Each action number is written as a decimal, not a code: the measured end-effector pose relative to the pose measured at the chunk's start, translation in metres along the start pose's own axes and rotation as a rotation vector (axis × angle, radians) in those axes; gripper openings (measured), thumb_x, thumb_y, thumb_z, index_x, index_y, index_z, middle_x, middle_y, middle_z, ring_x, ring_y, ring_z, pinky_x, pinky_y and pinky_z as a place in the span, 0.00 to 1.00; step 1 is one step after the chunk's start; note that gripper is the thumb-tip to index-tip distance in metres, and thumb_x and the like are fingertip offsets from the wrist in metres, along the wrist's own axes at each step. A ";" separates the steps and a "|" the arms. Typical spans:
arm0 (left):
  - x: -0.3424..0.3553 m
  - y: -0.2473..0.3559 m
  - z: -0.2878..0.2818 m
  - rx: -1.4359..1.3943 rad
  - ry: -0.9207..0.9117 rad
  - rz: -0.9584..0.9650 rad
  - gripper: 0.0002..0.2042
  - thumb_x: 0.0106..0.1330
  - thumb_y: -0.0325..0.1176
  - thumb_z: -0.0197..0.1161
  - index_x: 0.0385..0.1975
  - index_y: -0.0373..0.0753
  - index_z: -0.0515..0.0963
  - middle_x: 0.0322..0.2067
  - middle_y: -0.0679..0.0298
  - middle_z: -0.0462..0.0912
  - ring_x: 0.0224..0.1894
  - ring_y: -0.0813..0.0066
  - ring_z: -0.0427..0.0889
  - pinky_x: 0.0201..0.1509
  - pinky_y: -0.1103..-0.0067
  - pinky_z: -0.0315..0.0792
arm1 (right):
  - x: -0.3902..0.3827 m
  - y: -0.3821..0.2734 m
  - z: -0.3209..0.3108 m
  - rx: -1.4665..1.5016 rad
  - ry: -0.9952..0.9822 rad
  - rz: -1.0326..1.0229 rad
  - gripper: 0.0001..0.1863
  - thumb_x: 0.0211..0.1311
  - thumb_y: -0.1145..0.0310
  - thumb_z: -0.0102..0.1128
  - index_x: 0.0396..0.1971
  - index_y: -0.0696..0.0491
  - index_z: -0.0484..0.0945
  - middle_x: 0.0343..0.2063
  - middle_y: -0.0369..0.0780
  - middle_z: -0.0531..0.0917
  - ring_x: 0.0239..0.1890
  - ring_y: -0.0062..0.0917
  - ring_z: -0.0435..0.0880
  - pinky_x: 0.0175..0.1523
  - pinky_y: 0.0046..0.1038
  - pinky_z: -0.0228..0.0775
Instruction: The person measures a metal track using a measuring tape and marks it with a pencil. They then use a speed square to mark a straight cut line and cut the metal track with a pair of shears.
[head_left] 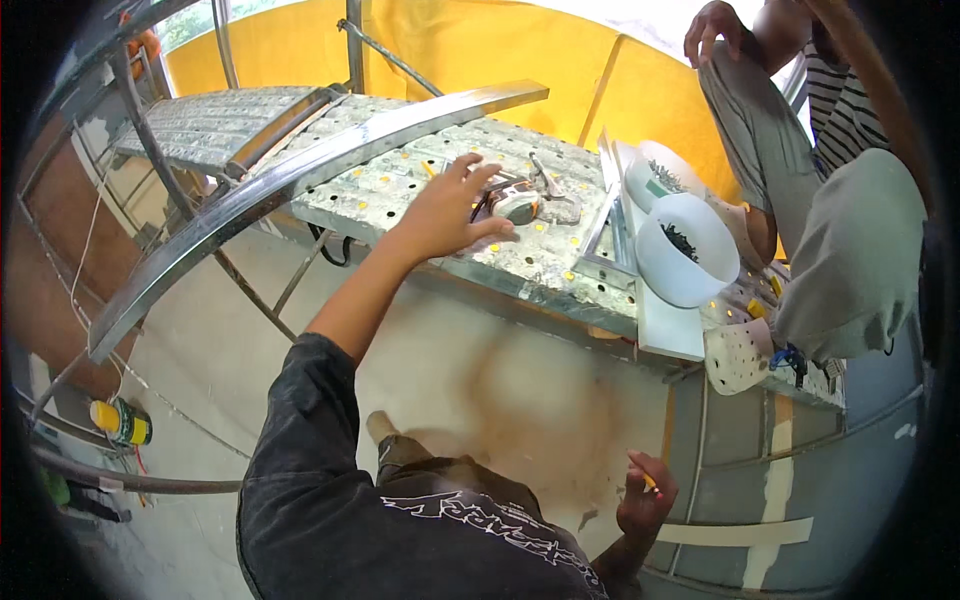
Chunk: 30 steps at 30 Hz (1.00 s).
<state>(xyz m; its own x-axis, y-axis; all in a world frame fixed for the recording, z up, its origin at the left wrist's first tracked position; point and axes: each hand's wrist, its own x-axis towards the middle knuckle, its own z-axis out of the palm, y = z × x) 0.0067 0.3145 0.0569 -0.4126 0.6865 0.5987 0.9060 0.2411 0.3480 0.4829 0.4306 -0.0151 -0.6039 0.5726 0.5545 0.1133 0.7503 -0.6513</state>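
My left hand (445, 212) reaches out over the perforated metal scaffold plank (400, 215), its fingers spread and nothing held in them. Just past its fingertips lies a rounded white, grey and orange thing (517, 205) that looks like a tape measure. A grey tool (545, 178), its kind unclear, lies close behind that. Low on the right, my right hand (647, 490) is closed around a short yellow pencil (650, 484), most of which the fingers hide.
A long metal channel (300, 178) crosses the plank at left. Two white buckets of screws (690, 262) stand on a white board (670, 325) at right, beside short metal profile pieces (608, 262). Another person (850, 230) sits at right. A yellow-lidded can (122, 421) stands lower left.
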 end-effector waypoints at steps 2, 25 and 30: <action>-0.006 -0.009 -0.010 0.046 0.142 0.064 0.37 0.59 0.56 0.75 0.64 0.42 0.73 0.66 0.43 0.71 0.63 0.39 0.75 0.68 0.57 0.70 | 0.006 0.000 0.001 -0.010 -0.020 0.005 0.14 0.71 0.59 0.67 0.43 0.55 0.86 0.28 0.44 0.86 0.29 0.37 0.84 0.36 0.35 0.74; -0.020 -0.041 0.008 -0.094 0.556 -0.144 0.24 0.75 0.39 0.63 0.64 0.31 0.73 0.61 0.48 0.78 0.63 0.52 0.76 0.70 0.62 0.68 | 0.049 -0.020 0.015 -0.185 0.050 -0.126 0.11 0.64 0.70 0.66 0.46 0.50 0.83 0.32 0.38 0.85 0.32 0.34 0.85 0.38 0.36 0.76; -0.050 0.076 0.053 -0.560 0.829 -0.010 0.35 0.68 0.53 0.71 0.64 0.34 0.67 0.56 0.46 0.78 0.54 0.60 0.78 0.64 0.65 0.71 | 0.019 0.028 -0.041 0.007 0.090 0.033 0.07 0.68 0.67 0.62 0.42 0.51 0.82 0.33 0.40 0.85 0.32 0.40 0.86 0.39 0.40 0.78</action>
<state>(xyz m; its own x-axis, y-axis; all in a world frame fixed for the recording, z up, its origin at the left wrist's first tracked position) 0.1012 0.3355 0.0152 -0.5492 -0.0601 0.8336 0.8148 -0.2601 0.5181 0.5067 0.4759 -0.0016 -0.5267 0.6248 0.5764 0.1266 0.7282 -0.6736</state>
